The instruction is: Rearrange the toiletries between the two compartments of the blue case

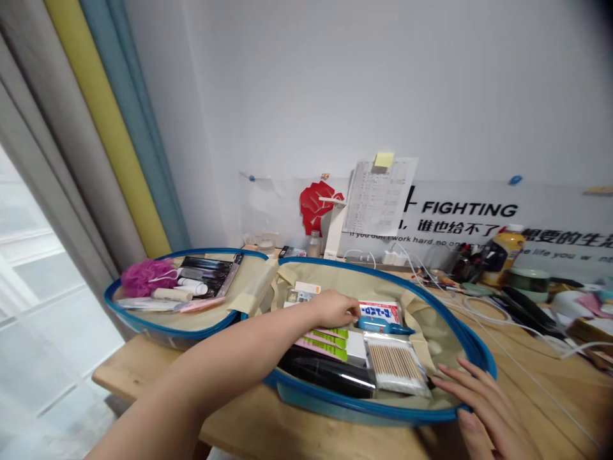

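Note:
A blue-rimmed zip case (pixel 368 416) with beige lining lies opened flat on a wooden table. My left hand (pixel 338 308) reaches into its right half with fingers curled; its fingertips are at the left end of a blue tube (pixel 378 326), beside a white, red and blue packet (pixel 382 310). Whether they grip the tube is hard to see. Under my left forearm are green and pink sachets (pixel 330 345) and a glossy black case (pixel 330 375). Near the front right sits a clear bag of cotton swabs (pixel 395 365). My right hand (pixel 488 402), fingers spread, rests at the case's right front rim.
The case's left half holds a purple bath puff (pixel 146 278), a dark brush set (pixel 213 271) and a white tube (pixel 192 285). White cables (pixel 488 313), a yellow bottle (pixel 502 255) and a green jar (pixel 529 281) crowd the table's right. Curtains (pixel 90 128) hang left.

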`<state>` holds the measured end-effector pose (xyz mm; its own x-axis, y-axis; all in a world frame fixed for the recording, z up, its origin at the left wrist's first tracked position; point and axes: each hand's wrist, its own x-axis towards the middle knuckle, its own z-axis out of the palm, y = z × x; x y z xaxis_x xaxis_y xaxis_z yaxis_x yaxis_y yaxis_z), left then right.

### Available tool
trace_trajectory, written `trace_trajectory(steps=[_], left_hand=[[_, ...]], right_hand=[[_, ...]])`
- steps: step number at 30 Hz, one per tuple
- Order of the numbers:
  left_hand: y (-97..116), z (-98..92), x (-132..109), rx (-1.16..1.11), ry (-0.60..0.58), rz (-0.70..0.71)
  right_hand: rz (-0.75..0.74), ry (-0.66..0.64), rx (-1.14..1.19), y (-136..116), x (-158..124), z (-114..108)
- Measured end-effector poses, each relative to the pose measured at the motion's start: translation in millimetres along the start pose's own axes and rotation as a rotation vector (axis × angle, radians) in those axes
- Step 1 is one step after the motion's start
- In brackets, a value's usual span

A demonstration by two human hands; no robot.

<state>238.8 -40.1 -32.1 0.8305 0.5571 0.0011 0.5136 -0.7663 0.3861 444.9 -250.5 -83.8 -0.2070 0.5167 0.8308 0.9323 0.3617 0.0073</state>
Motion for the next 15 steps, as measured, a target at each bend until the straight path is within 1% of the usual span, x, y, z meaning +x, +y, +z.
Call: trace_trajectory(steps=[3, 6, 11, 15], left_hand=[[-3.4, 3.8, 3.3, 0.139, -0.057, 0.039], [-6.4, 6.5, 5.7, 0.186, -0.08, 0.056], [-7.3, 7.3, 5.7, 0.244, -0.086, 0.074], [-7.6, 8.1, 5.3, 0.249, -0.07, 0.076]], right_hand=[[0.023, -0.004, 0.003, -0.6, -0.6, -0.4], [0.032, 0.001, 0.008, -0.6, -1.4, 0.0], [0.055, 0.002, 0.008, 0.7, -2.4, 1.0], [0.036, -0.01, 0.006, 1.4, -2.8, 0.3]])
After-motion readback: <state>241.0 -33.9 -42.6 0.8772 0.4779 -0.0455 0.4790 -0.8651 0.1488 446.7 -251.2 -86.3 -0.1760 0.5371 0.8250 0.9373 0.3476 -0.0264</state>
